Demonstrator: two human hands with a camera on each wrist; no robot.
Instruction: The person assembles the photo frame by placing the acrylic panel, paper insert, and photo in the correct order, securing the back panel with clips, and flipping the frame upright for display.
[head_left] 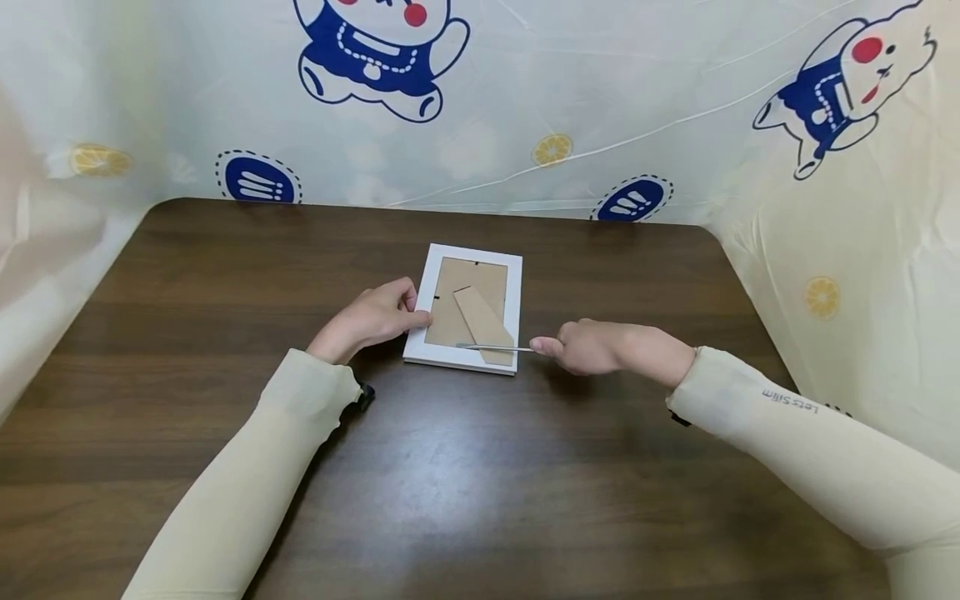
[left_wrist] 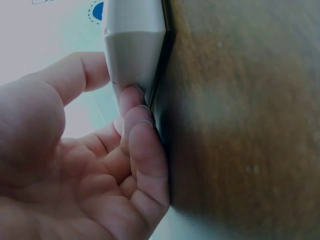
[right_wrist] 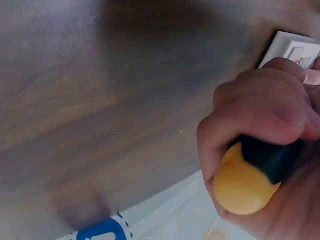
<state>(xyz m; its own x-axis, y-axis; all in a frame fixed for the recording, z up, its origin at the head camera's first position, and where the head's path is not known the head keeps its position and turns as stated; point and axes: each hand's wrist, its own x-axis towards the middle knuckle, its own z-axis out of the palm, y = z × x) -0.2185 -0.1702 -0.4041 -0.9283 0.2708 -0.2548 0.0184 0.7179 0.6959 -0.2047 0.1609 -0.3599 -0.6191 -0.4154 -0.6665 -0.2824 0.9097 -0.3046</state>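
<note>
A white photo frame (head_left: 514,287) lies face down on the table, its brown backing board (head_left: 450,312) and slanted stand leg (head_left: 480,321) showing. At its left side, my left hand (head_left: 378,315) pinches the edge, thumb on top and the other fingers along the side (left_wrist: 132,97). On the right, my right hand (head_left: 588,346) grips a screwdriver by its yellow and black handle (right_wrist: 245,185). The screwdriver's thin metal shaft (head_left: 495,347) points left across the lower part of the frame, over the stand leg. Whether its tip touches the board, I cannot tell. Small dark tabs sit on the backing's edges.
The dark brown wooden table (head_left: 442,483) reaches to a pale printed curtain (head_left: 510,92) at the back and sides. Light-coloured sleeves cover both forearms, with a dark band (head_left: 366,397) at the left wrist.
</note>
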